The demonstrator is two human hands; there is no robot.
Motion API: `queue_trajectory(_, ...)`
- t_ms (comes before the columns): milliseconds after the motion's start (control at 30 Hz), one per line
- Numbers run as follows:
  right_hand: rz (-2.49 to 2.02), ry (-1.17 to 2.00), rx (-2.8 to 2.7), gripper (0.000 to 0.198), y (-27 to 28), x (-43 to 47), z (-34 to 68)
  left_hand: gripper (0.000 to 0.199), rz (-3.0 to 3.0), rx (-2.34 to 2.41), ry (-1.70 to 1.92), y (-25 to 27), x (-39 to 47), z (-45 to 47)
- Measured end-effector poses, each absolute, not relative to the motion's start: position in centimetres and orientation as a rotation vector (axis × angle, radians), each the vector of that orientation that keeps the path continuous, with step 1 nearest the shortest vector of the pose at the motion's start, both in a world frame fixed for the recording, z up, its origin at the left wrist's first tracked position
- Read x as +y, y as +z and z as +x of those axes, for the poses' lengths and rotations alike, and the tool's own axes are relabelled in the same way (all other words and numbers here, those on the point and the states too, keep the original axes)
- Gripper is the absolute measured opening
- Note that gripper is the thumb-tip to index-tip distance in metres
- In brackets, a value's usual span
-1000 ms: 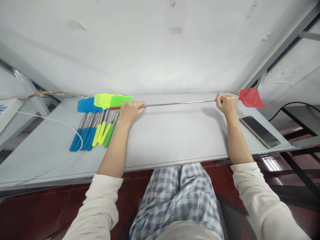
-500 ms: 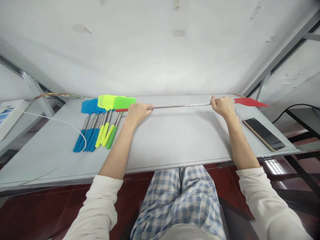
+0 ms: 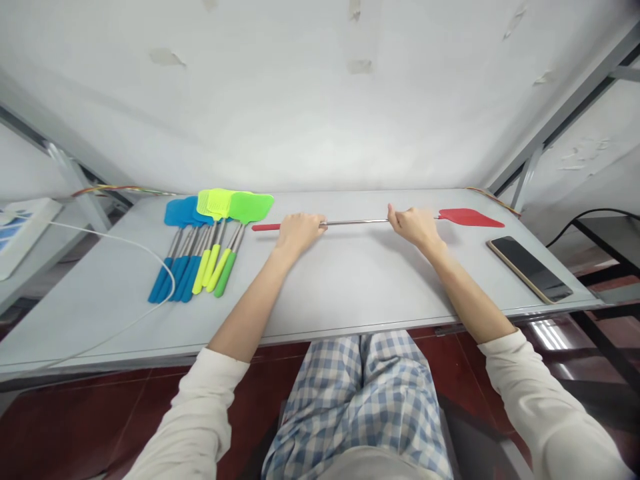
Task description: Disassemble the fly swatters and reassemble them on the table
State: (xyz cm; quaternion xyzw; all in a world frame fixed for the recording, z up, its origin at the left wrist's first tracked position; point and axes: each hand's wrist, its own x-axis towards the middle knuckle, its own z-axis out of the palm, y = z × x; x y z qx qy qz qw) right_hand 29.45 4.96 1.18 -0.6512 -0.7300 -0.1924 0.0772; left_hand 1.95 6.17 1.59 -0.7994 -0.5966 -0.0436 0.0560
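Level across the table lies the line of a red fly swatter (image 3: pixel 471 217) with a thin metal telescopic rod, held at both ends of the rod. My left hand (image 3: pixel 300 233) is closed round its red handle, whose end sticks out to the left. Closer to the red paddle, my right hand (image 3: pixel 416 225) wraps the rod, thumb pointing up. Left of my left hand lies a group of fly swatters: several blue ones (image 3: pixel 183 212), yellow ones (image 3: pixel 216 202) and a green one (image 3: pixel 250 208), handles toward me. Their heads overlap.
A phone (image 3: pixel 531 268) lies face up at the table's right side. A white cable (image 3: pixel 135 247) loops over the blue handles. Behind the table (image 3: pixel 350 287) stands a white wall, with metal frame posts at both sides. A white box (image 3: pixel 25 233) sits at far left.
Both hands have come closer together, and the exposed rod between them is shorter. The red paddle has moved left with my right hand; the handle has moved right, off the green swatter.
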Motion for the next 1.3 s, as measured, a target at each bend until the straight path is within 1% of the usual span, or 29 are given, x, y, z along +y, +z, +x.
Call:
queue_trajectory(267,-1.922,-0.518,-2.273,0.063,0.5,4.6,26.8,0.034,-2.486,-1.793,-0.111,1.2,4.9,4.5)
queue_trajectory(467,-1.867,-0.374,-2.355,0.063,-0.1,3.3,23.4,0.034,-2.516,-1.745,-0.135,0.9,3.2,6.9)
queue_trajectory(600,-1.836,-0.272,-2.383,0.062,0.5,3.2,24.0,0.034,-2.512,-1.698,-0.143,0.7,3.4,6.8)
queue_trajectory(667,-1.832,-0.294,-2.346,0.061,1.1,3.8,24.8,0.038,-2.486,-1.689,-0.188,0.6,4.0,6.4)
queue_trajectory(767,-1.829,-0.439,-2.298,0.061,1.7,4.9,25.9,0.045,-2.415,-1.703,-0.255,0.2,5.1,5.6)
queue_trajectory(833,-1.81,-0.498,-2.329,0.062,1.6,5.5,26.3,0.046,-2.372,-1.707,-0.289,-0.1,5.8,4.9)
queue_trajectory(967,-1.885,-0.452,-2.37,0.066,0.8,6.0,26.4,0.047,-2.366,-1.71,-0.285,-0.4,6.1,4.3)
queue_trajectory(1100,-1.864,-0.446,-2.44,0.051,0.5,5.6,26.2,0.047,-2.443,-1.682,-0.253,-0.5,4.8,6.1)
queue_trajectory(1133,-1.841,-0.455,-2.46,0.051,0.6,5.4,26.0,0.048,-2.458,-1.676,-0.257,-0.5,4.4,6.7)
queue_trajectory(1300,-1.794,-0.459,-2.424,0.064,1.2,4.5,24.5,0.053,-2.427,-1.725,-0.314,-0.7,3.4,8.4)
